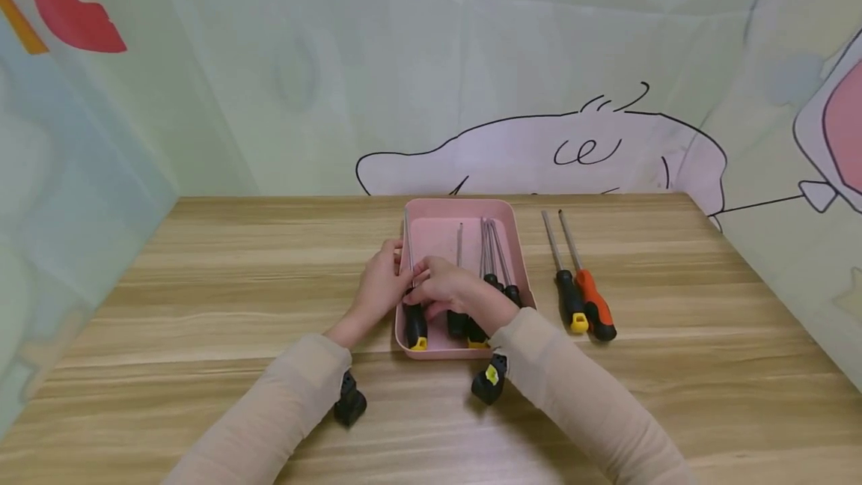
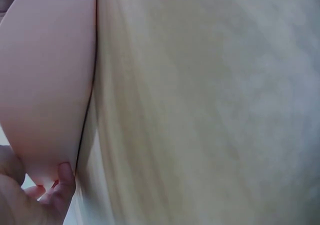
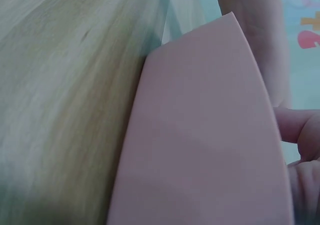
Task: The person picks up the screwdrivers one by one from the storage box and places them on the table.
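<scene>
A pink tray holds several screwdrivers. My left hand is at the tray's left side and grips its wall, with a fingertip against the outer face in the left wrist view. Reaching in over the tray, my right hand pinches the leftmost screwdriver where its shaft meets the black, yellow-ended handle. That screwdriver lies along the left wall, tip toward the far end. Another black-handled screwdriver sits beneath the right hand. More screwdrivers lie along the right wall, partly hidden by the right wrist.
Right of the tray, a black-and-yellow screwdriver and an orange-and-black screwdriver lie side by side on the wooden table. A printed cloth backdrop stands behind the table's far edge.
</scene>
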